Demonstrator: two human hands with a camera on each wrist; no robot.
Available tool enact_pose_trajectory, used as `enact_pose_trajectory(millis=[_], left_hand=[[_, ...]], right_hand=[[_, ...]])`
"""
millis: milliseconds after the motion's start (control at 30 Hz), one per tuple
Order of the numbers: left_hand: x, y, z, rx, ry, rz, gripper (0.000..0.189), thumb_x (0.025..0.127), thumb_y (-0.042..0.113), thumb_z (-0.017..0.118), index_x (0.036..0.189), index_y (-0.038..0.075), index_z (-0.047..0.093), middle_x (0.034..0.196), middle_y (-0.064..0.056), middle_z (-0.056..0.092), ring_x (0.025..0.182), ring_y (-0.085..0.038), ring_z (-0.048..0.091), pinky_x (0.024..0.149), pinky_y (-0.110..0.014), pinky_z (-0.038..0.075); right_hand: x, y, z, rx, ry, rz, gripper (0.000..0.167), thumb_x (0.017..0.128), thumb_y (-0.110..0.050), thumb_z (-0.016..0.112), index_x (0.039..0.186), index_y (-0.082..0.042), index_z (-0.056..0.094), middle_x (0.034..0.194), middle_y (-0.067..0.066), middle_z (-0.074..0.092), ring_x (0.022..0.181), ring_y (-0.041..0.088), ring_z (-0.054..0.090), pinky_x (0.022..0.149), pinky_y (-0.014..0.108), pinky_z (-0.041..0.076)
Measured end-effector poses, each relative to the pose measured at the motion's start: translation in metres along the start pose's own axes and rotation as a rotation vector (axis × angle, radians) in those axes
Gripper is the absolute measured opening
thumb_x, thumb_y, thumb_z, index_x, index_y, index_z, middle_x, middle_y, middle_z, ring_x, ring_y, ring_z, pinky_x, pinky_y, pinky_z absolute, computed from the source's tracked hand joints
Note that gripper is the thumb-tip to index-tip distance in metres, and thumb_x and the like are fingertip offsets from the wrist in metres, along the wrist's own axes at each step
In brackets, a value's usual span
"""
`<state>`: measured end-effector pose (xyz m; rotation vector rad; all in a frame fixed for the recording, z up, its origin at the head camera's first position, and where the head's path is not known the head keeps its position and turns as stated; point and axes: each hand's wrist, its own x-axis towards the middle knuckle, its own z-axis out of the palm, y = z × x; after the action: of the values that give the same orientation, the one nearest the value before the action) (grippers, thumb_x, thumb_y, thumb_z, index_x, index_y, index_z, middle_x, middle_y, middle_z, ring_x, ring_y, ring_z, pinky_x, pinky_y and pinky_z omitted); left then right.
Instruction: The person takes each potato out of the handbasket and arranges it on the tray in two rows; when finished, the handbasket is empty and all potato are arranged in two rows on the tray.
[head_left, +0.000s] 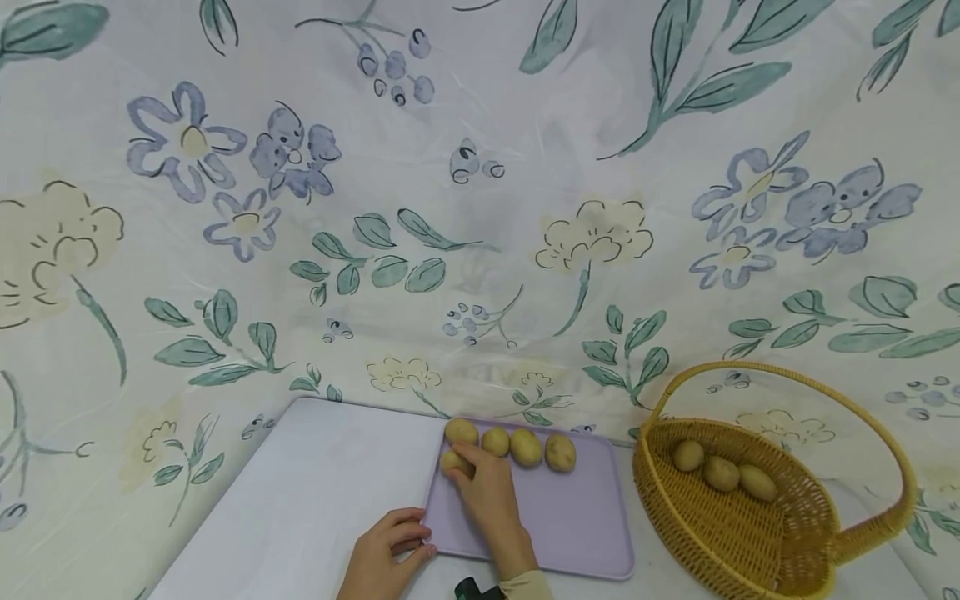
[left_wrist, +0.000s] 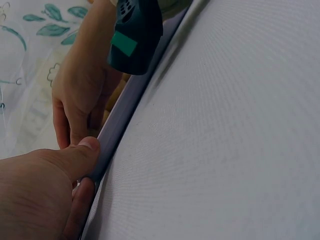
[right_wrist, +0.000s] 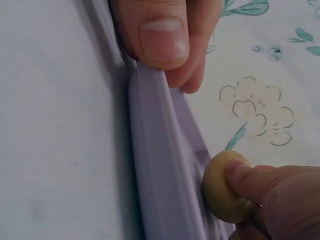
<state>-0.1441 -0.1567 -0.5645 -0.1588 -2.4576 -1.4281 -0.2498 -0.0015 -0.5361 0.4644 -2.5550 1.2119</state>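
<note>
My right hand [head_left: 487, 496] pinches a potato [head_left: 456, 463] between thumb and fingers, over the left side of a lilac tray [head_left: 570, 525]. Seen from the right wrist, the thumb lies across that potato [right_wrist: 222, 187], close beside the tray's wall [right_wrist: 160, 150]. Several other potatoes [head_left: 526, 447] form a row along the tray's back edge. At the tray's front left corner, my left hand [head_left: 386, 550] grips the rim, with the thumb on one side and fingers on the other. In the left wrist view the right hand [left_wrist: 82, 95] hides most of the potatoes.
A wicker basket [head_left: 660, 521] with a tall arched handle stands right of the tray, holding three potatoes [head_left: 722, 473]. White table surface [head_left: 300, 500] extends to the left. Floral cloth [head_left: 480, 208] hangs behind. A dark device [left_wrist: 135, 40] sits on the right wrist.
</note>
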Motion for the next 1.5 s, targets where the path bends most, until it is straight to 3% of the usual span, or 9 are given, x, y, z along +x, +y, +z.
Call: enact_pose_trajectory(millis=[467, 967, 1000, 1200, 1233, 1500], left_hand=[[-0.001, 0.001, 0.001, 0.000, 0.008, -0.019, 0.016, 0.077, 0.010, 0.088, 0.089, 0.006, 0.077, 0.115, -0.009, 0.071, 0.092, 0.004, 0.068, 0.078, -0.018, 0.066], [0.001, 0.003, 0.002, -0.002, -0.025, -0.056, 0.016, 0.079, 0.014, 0.087, 0.090, 0.007, 0.078, 0.118, -0.009, 0.071, 0.096, -0.002, 0.070, 0.081, -0.018, 0.065], [0.001, 0.003, 0.002, -0.001, -0.024, -0.054, 0.016, 0.079, 0.014, 0.087, 0.090, 0.007, 0.078, 0.118, -0.009, 0.071, 0.096, -0.002, 0.070, 0.081, -0.018, 0.065], [0.001, 0.002, 0.003, 0.005, -0.036, -0.057, 0.017, 0.081, 0.017, 0.087, 0.092, 0.007, 0.078, 0.119, -0.008, 0.070, 0.098, -0.005, 0.070, 0.082, -0.017, 0.065], [0.001, 0.002, 0.003, 0.006, -0.039, -0.061, 0.018, 0.081, 0.018, 0.087, 0.092, 0.007, 0.078, 0.119, -0.008, 0.070, 0.098, -0.006, 0.071, 0.082, -0.017, 0.065], [0.001, 0.003, -0.001, 0.024, -0.012, -0.083, 0.018, 0.079, 0.016, 0.088, 0.092, 0.008, 0.079, 0.119, -0.005, 0.071, 0.096, -0.005, 0.070, 0.082, -0.015, 0.064]], right_hand=[[-0.001, 0.003, 0.000, -0.008, -0.011, -0.030, 0.040, 0.078, -0.008, 0.086, 0.117, -0.009, 0.077, 0.118, 0.004, 0.077, 0.113, 0.024, 0.071, 0.099, 0.041, 0.061], [-0.001, 0.002, -0.009, -0.020, 0.007, -0.037, 0.039, 0.078, -0.012, 0.087, 0.116, -0.012, 0.076, 0.119, 0.007, 0.076, 0.106, 0.023, 0.073, 0.093, 0.040, 0.063], [-0.001, 0.002, -0.011, -0.019, 0.006, -0.031, 0.040, 0.079, -0.013, 0.087, 0.117, -0.012, 0.076, 0.115, 0.007, 0.077, 0.095, 0.023, 0.073, 0.086, 0.039, 0.064], [0.003, 0.000, -0.023, -0.001, 0.015, -0.007, 0.038, 0.081, -0.014, 0.085, 0.118, -0.014, 0.076, 0.108, 0.008, 0.078, 0.092, 0.023, 0.073, 0.082, 0.041, 0.065], [0.004, 0.000, -0.025, 0.008, 0.015, 0.004, 0.037, 0.081, -0.013, 0.085, 0.117, -0.013, 0.076, 0.109, 0.008, 0.078, 0.102, 0.024, 0.073, 0.089, 0.044, 0.064], [0.011, -0.002, -0.045, 0.048, 0.020, 0.016, 0.042, 0.079, -0.013, 0.088, 0.119, -0.010, 0.075, 0.117, 0.007, 0.076, 0.113, 0.028, 0.070, 0.101, 0.048, 0.060]])
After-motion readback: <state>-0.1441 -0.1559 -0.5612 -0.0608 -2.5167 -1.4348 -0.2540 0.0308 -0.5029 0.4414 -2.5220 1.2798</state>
